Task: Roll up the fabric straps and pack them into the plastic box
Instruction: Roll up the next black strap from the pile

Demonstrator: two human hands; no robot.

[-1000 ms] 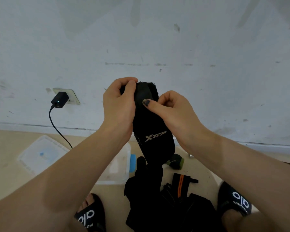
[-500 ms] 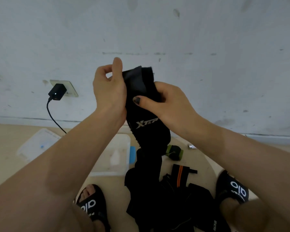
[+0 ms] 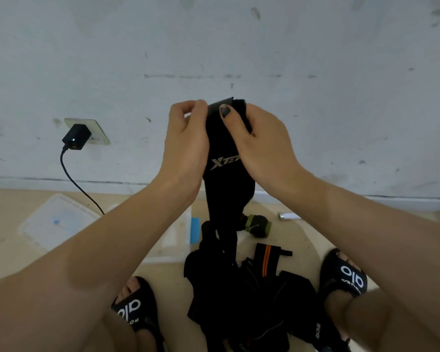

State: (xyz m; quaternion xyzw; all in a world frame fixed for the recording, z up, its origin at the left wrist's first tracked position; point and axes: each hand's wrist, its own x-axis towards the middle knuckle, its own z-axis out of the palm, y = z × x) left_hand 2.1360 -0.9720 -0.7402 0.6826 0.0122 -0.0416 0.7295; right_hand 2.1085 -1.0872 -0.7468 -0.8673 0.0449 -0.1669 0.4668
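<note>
A long black fabric strap (image 3: 226, 184) with a white logo hangs in front of the wall, held up by its top end. My left hand (image 3: 186, 138) pinches the top left edge and my right hand (image 3: 257, 138) grips the top right, thumb laid across the front. The strap's lower part drops into a pile of black straps (image 3: 247, 301) on the floor between my feet. A strap with an orange stripe (image 3: 266, 255) lies on that pile. A rolled green-and-black strap (image 3: 258, 224) sits on the floor behind. The clear plastic box (image 3: 181, 240) stands left of the pile, partly hidden by my left forearm.
The box's clear lid (image 3: 54, 222) lies on the floor at the left. A black charger (image 3: 76, 137) is plugged into a wall socket, its cable running down to the floor. A small white cylinder (image 3: 288, 215) lies near the wall. My sandalled feet (image 3: 343, 278) flank the pile.
Both hands have shifted up to the strap's top end: the right thumb now lies higher on the front, and the left hand pinches the upper edge. The strap hangs straighter.
</note>
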